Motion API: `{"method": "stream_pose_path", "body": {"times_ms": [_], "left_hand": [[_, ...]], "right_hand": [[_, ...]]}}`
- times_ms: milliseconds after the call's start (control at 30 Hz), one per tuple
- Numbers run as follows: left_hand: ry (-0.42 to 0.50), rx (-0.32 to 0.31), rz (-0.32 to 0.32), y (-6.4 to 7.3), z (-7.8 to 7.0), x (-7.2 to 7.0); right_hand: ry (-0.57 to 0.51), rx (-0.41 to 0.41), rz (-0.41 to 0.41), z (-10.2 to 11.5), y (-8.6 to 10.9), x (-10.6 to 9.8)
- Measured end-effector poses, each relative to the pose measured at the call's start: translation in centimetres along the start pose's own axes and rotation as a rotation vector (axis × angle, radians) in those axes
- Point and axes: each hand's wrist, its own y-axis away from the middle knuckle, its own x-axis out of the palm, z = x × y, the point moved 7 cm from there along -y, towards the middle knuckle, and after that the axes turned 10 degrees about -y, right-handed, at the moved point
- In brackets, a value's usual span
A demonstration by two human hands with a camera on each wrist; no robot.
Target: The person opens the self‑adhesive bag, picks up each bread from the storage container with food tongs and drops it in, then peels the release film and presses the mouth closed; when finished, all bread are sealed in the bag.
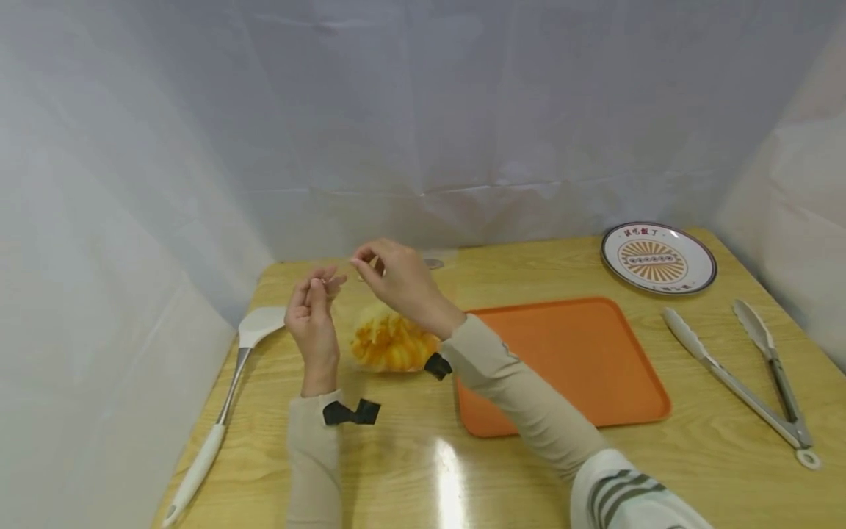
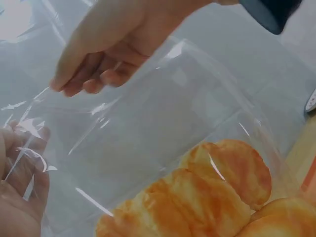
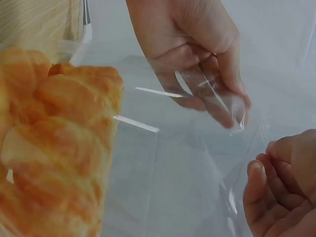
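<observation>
Both hands hold the upper edge of a clear plastic bag with golden-brown bread inside. My left hand pinches the film between thumb and fingers. Across from it, my right hand pinches another part of the edge with thumb and fingertips. The film stretches between the two hands, with the bread hanging low in the bag. Through the film in the right wrist view, the bread shows several rounded lobes. From the head view, the bag's transparent upper part is hard to make out.
A white-headed spatula lies at the left. An orange tray sits under the right forearm. Farther right are a patterned plate and spread tongs. White sheeting encloses the wooden table.
</observation>
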Motion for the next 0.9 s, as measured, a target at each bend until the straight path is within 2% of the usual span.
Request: {"method": "stream_pose_path", "body": {"times_ms": [233, 467, 600, 700, 900], "left_hand": [[0.121, -0.017, -0.028, -0.2, 0.6, -0.5], [0.188, -0.066, -0.058, -0.2, 1.1, -0.8], [0.173, -0.097, -0.091, -0.1, 1.3, -1.1], [0.196, -0.112, -0.100, -0.1, 1.5, -1.2], [0.256, -0.110, -0.083, -0.2, 1.6, -1.2]], "right_hand": [[0.057, -0.024, -0.138, -1.8, 1.4, -3.3], [0.040, -0.054, -0.287, -4.8, 3.0, -7.7], [-0.036, 0.051, -0.369, -7.2, 4.4, -10.5], [-0.100, 0.133, -0.414, -8.7, 5.5, -12.5], [-0.120, 0.226, -0.486, -11.0, 7.6, -15.9]]}}
